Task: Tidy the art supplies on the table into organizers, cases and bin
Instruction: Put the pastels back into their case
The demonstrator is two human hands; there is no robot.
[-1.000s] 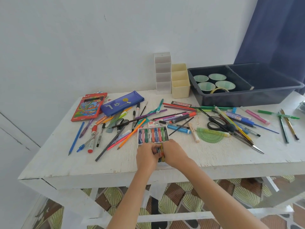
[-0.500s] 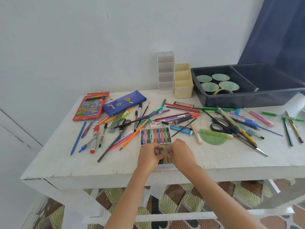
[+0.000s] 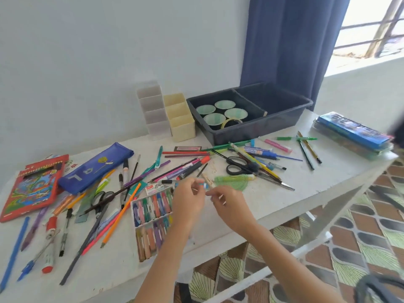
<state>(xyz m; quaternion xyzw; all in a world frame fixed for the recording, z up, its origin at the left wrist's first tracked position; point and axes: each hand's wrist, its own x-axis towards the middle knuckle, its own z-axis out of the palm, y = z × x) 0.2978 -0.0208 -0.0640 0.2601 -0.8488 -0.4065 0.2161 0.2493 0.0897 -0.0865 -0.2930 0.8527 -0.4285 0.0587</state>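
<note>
L hand (image 3: 189,201), R hand (image 3: 228,207) off crayon tray (image 3: 150,217) — lifted right.

One white organizer (image 3: 153,112) and one cream organizer (image 3: 181,121) stand by one dark bin (image 3: 258,132) of two compartments, which holds four cups (image 3: 215,119) and one tape roll (image 3: 232,119). On the surface (image 3: 306,182) lie two pairs of scissors (image 3: 248,166), one blue pencil case (image 3: 96,167), one red coloured-pencil box (image 3: 32,189), one crayon tray (image 3: 132,204) and one green protractor (image 3: 231,182).

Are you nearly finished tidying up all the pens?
Not nearly. Done: crayons sit in their tray, cups in the bin. In hand: the left hand and right hand meet over something small, too blurred to name. Left: pens, pencils and scissors cover the table.
</note>
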